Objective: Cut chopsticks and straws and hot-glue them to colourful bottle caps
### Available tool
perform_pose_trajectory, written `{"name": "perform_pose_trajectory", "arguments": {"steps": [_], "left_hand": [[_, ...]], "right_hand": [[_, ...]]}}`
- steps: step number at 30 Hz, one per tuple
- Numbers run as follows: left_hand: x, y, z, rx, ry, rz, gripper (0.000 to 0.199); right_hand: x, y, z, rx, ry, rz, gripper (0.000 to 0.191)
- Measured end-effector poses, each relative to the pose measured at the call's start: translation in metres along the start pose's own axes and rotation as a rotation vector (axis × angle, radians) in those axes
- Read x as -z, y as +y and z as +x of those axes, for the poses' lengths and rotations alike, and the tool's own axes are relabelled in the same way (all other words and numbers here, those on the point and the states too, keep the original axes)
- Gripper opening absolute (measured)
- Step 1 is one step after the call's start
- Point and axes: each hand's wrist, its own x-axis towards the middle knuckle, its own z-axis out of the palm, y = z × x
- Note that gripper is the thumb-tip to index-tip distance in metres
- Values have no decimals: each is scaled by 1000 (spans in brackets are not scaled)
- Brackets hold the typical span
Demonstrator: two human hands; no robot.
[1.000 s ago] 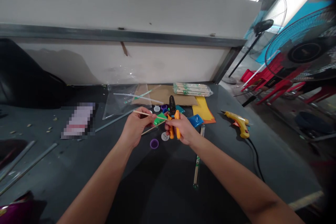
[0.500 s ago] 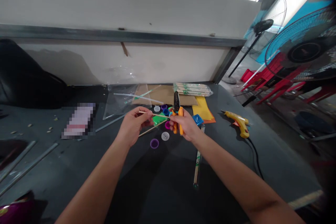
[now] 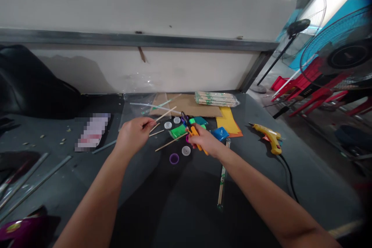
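My left hand (image 3: 132, 133) is closed, pinching a thin wooden stick (image 3: 167, 114) that slants up to the right over the table. In my right hand (image 3: 206, 140) are orange-handled pliers (image 3: 194, 129), their dark jaws pointing up and left, apart from the stick. Just below the jaws lie a green packet (image 3: 178, 132) and another wooden stick (image 3: 165, 147). Several small round caps are scattered around, including a purple cap (image 3: 174, 158) and a white cap (image 3: 186, 150). A blue packet (image 3: 221, 133) rests beyond my right wrist.
A yellow glue gun (image 3: 270, 137) with a cord lies at right. Near my right forearm is a wrapped bundle of sticks (image 3: 223, 178). Cardboard (image 3: 186, 104), packed sticks (image 3: 216, 99) and yellow sheets (image 3: 228, 120) lie at the back. A phone (image 3: 93, 131) is at left.
My left hand has moved left, and its stick now points up to the right, away from the pliers. The pliers have tilted left. A short stick piece now shows beside my left hand.
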Motion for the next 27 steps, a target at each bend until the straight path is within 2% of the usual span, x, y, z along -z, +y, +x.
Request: {"name": "perform_pose_trajectory", "arguments": {"steps": [3, 8, 13, 21, 27], "left_hand": [[5, -2, 1, 39, -18, -42, 25], [0, 8, -2, -27, -86, -57, 25], [1, 15, -3, -45, -143, -64, 24], [3, 20, -4, -51, -149, -68, 24], [5, 23, -6, -56, -131, -41, 26]], "right_hand": [[-10, -2, -6, 63, -58, -183, 23], [-17, -6, -11, 142, -27, -343, 19], [-14, -8, -11, 136, -22, -351, 18], [-14, -6, -10, 122, -24, -339, 16], [-14, -3, -8, 46, -108, -241, 22]]}}
